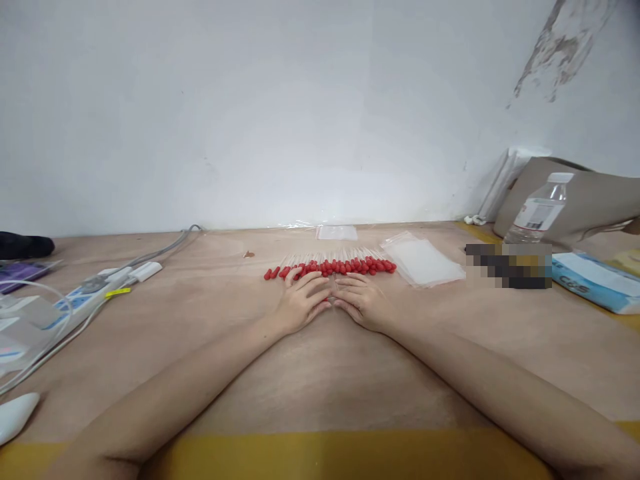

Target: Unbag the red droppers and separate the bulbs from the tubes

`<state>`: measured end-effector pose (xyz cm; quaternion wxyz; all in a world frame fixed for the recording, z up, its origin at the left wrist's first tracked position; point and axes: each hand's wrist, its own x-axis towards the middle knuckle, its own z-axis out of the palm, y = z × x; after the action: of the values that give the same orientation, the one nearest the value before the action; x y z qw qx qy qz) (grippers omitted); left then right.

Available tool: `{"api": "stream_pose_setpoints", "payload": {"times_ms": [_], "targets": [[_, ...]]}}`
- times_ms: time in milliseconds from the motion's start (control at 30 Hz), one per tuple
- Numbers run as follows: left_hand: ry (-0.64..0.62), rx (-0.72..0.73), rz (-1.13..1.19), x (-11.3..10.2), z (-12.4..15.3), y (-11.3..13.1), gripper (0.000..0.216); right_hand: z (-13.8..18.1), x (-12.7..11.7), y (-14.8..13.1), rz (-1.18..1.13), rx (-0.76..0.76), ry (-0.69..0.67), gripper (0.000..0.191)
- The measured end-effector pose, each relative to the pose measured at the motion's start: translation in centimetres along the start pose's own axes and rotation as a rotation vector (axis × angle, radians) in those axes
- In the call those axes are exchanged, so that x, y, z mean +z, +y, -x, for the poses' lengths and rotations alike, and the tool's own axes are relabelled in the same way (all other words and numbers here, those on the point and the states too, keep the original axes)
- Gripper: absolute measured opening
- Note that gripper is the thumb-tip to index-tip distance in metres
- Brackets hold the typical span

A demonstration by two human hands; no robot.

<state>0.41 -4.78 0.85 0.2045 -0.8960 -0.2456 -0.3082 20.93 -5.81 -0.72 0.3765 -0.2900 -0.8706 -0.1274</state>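
Observation:
A long row of red-tipped sticks [373,267] lies on the table, their thin pale shafts pointing toward the wall. Just in front of the row, my left hand [303,303] is closed, thumb against bent fingers. A bit of red shows at its fingertips, apparently the tip of one such stick. My right hand [364,301] meets it from the other side, also closed, its fingertips almost touching the left ones. A thin clear sliver shows between the two hands. What the right fingers pinch is mostly hidden. Clear flat plastic bags [425,261] lie to the right of the row.
A small white packet [337,233] lies by the wall. At right are a water bottle [537,212], a grey bag [595,200], a blue-white tissue pack [595,283] and a pixelated dark object [509,267]. A power strip [90,297] with cables and a white mouse [17,417] are left.

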Motion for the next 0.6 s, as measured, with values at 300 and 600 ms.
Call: {"api": "stream_pose_setpoints", "payload": {"times_ms": [300,600], "targets": [[-0.145,0.042,0.039,-1.2,-0.3,0.2,0.022,0.4,0.5,0.0,-0.073,-0.133,0.084,0.016],[-0.224,0.022,0.151,-2.1,-0.3,0.5,0.028,0.1,-0.8,-0.9,0.022,-0.272,0.057,0.019]]}}
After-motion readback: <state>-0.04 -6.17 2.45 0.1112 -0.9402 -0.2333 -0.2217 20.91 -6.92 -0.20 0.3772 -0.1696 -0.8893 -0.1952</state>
